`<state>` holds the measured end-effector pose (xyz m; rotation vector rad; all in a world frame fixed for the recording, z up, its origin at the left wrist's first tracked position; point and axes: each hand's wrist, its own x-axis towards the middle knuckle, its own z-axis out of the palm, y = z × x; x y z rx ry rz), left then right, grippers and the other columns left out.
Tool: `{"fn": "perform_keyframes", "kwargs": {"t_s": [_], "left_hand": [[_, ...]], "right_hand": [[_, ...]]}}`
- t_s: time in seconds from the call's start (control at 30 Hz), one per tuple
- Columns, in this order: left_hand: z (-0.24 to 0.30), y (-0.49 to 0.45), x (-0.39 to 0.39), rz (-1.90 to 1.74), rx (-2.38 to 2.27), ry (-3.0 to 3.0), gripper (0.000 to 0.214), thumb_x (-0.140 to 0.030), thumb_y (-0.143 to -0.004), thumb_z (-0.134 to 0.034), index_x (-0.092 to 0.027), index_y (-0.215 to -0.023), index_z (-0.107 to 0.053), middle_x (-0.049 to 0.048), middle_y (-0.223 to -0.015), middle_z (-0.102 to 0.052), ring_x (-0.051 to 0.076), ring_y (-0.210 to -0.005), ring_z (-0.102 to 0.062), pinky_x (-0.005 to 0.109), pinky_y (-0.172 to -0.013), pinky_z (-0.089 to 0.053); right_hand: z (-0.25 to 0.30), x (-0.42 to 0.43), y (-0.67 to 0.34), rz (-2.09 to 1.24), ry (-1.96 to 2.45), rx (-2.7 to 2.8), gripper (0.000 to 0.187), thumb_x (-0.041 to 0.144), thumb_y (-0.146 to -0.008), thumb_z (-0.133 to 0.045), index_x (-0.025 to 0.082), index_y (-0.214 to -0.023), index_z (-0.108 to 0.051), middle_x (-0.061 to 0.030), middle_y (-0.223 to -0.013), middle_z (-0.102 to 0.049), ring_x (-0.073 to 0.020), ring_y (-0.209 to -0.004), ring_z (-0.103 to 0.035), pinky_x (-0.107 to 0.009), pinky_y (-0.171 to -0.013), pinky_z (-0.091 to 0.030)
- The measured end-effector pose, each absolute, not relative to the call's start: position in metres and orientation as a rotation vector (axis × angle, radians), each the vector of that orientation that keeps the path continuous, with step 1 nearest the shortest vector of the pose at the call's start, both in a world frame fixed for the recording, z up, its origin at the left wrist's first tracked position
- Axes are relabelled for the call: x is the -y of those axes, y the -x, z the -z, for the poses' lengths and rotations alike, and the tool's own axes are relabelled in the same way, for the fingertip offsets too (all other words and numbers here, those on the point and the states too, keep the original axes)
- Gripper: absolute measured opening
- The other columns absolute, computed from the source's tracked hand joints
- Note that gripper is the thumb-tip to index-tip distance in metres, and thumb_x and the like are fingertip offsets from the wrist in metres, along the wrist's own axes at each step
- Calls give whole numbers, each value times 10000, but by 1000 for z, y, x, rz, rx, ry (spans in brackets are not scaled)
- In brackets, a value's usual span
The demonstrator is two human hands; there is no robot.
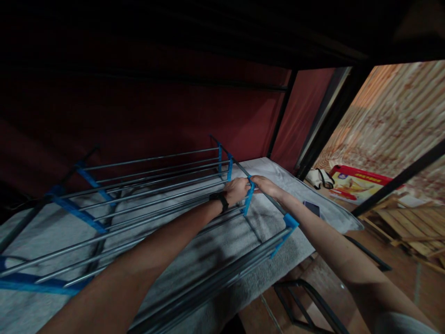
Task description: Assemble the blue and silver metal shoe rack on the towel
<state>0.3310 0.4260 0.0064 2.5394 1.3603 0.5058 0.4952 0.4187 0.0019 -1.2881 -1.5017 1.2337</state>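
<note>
A rack of grey metal rods with blue plastic end brackets (79,214) lies across a bed covered in pale cloth. My left hand (237,190), with a dark band on its wrist, is closed at one blue bracket (248,200) on the rack's right side. From the right, my right hand (264,185) closes on the same bracket where it meets the dark side tube (239,167). The fingertips of both hands are partly hidden. Nearer me, another blue bracket (290,221) carries several rods close together.
The pale cloth (271,169) lies under the rack, with a phone (312,208) on it. Dark frame posts (347,102) and a red wall stand behind. A red and yellow box (358,185), wooden slats (410,222) and a dark metal frame (309,306) are at the right.
</note>
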Motion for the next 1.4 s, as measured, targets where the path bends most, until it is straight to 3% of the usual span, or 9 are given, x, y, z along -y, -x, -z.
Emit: {"fn": "perform_keyframes", "kwargs": {"t_s": [0.53, 0.83, 1.4], "left_hand": [[-1, -330, -430, -536, -1301, -2486, 252, -309, -903, -474, -183, -951, -686, 102, -919, -711, 247, -893, -677, 323, -754, -513], [-3, -330, -428, -503, -1347, -2473, 230, -289, -897, -495, -172, -950, -685, 102, -947, -708, 238, -946, -665, 318, -799, -509], [-1, -331, -433, -554, -1256, -2442, 188, -260, -858, -540, -158, -863, -697, 78, -813, -693, 216, -843, -655, 290, -750, -498]], "right_hand": [[8, -426, -499, -1159, 1302, 1599, 208, 388, -877, -488, 215, -841, -597, -28, -904, -627, -163, -832, -590, -256, -675, -547], [6, -427, -496, -1103, 1345, 1678, 257, 429, -891, -479, 201, -815, -572, -25, -834, -606, -162, -776, -579, -267, -681, -533], [6, -424, -495, -1063, 1354, 1690, 248, 345, -917, -398, 207, -796, -564, -26, -829, -614, -165, -771, -599, -295, -710, -552]]}}
